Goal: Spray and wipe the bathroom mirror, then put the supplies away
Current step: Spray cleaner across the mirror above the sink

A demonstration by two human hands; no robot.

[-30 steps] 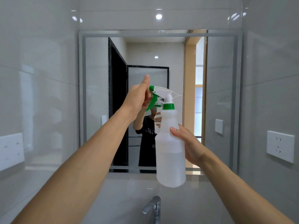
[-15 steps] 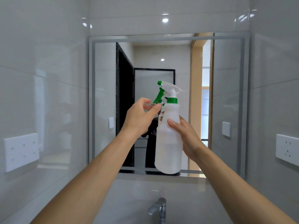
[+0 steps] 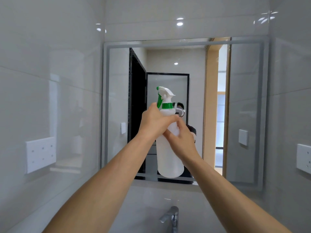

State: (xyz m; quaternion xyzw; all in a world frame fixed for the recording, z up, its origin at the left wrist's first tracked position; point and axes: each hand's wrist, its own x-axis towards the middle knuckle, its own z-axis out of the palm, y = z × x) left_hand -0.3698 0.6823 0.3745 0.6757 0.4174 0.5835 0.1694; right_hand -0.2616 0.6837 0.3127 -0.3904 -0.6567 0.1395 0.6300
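Note:
A white spray bottle [image 3: 169, 157] with a green collar and green trigger is held upright in front of the bathroom mirror [image 3: 244, 98]. My left hand [image 3: 155, 121] wraps round the bottle's shoulder just below the collar. My right hand [image 3: 182, 140] grips the upper body of the bottle from the right, its fingers touching my left hand. The nozzle points left. No cloth is in view.
A chrome faucet [image 3: 170, 217] stands below the mirror at the bottom centre. White wall sockets sit on the left wall [image 3: 41, 154] and the right wall [image 3: 303, 158]. Glossy grey tiles surround the mirror.
My left hand came down from the trigger and closed round the bottle's shoulder. The bottle dropped lower in view and my right hand shifted up its body.

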